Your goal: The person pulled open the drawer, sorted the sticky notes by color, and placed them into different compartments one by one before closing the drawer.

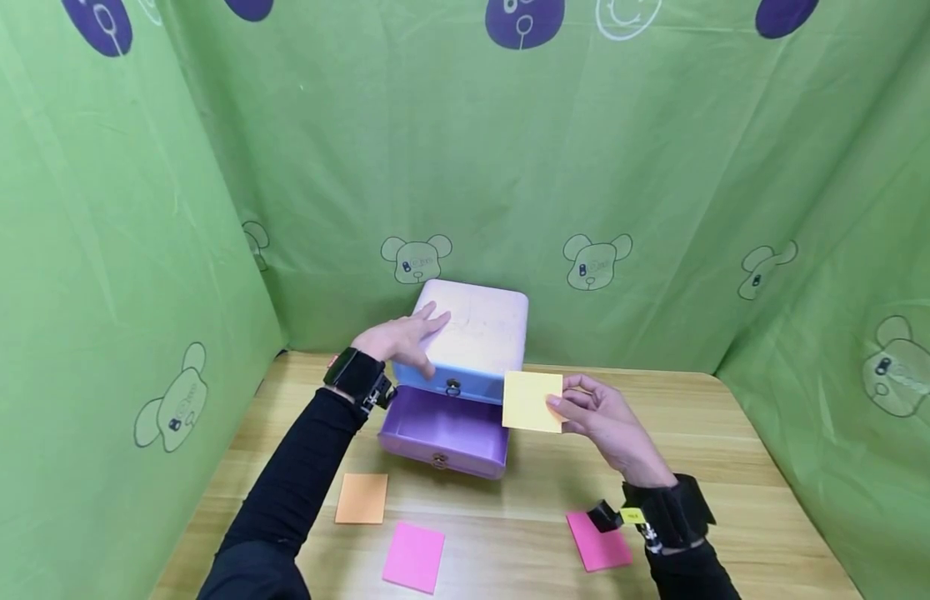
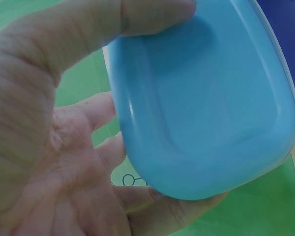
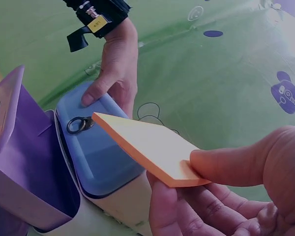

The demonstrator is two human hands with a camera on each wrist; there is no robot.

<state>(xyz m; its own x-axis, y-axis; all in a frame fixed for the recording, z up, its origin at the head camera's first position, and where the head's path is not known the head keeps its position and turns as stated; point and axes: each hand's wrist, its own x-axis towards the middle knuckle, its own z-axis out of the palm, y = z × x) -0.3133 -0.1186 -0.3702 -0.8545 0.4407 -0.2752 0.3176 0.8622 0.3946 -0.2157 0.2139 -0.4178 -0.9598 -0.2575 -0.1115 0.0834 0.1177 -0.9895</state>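
A small two-drawer box with a pale lilac top stands toward the back of the table. Its blue upper drawer is closed, while the purple lower drawer is pulled out. My left hand holds the box at its left front corner, thumb on the blue front and fingers spread over the top and side. Between thumb and fingers, my right hand pinches a light orange sticky note pad. The pad is raised in front of the box's right corner, its thick edge showing in the right wrist view.
An orange sticky note pad and a pink one lie left of centre on the wooden table. Another pink pad lies below the right wrist. Green printed cloth encloses the table at the back and sides.
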